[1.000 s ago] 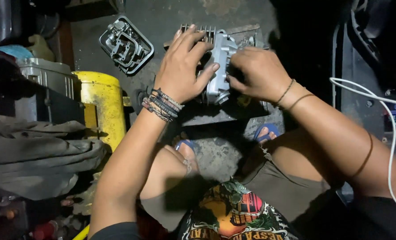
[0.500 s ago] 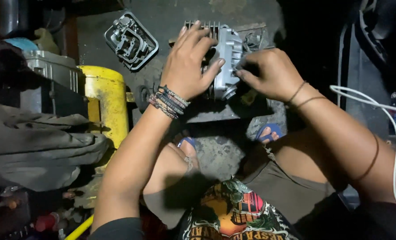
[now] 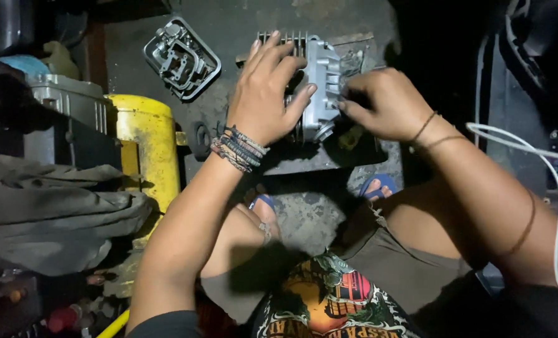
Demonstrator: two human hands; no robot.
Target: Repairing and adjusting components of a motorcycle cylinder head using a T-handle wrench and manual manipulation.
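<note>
My left hand point(image 3: 268, 94) lies spread over the finned metal engine cylinder point(image 3: 320, 81), fingers fanned across its top and thumb pressed to its pale side, so this grip holds the part down rather than closing round it. My right hand point(image 3: 385, 103) is curled at the cylinder's right face, fingertips point(image 3: 345, 106) touching it; whether that grip pinches something small I cannot tell (the knuckles hide the contact). The cylinder rests on a dark flat slab point(image 3: 316, 159) on the concrete floor point(image 3: 304, 213), just ahead of my feet in blue sandals point(image 3: 379, 184). Braided bracelets point(image 3: 238, 149) ring the left wrist. Farther out, a second cast metal part point(image 3: 182, 57) lies on the floor to the upper left, well apart from the hands. A yellow container point(image 3: 144, 147) stands at left, beside a grey rumpled cloth point(image 3: 47, 213). A white cable point(image 3: 536, 169) loops at the right edge.
</note>
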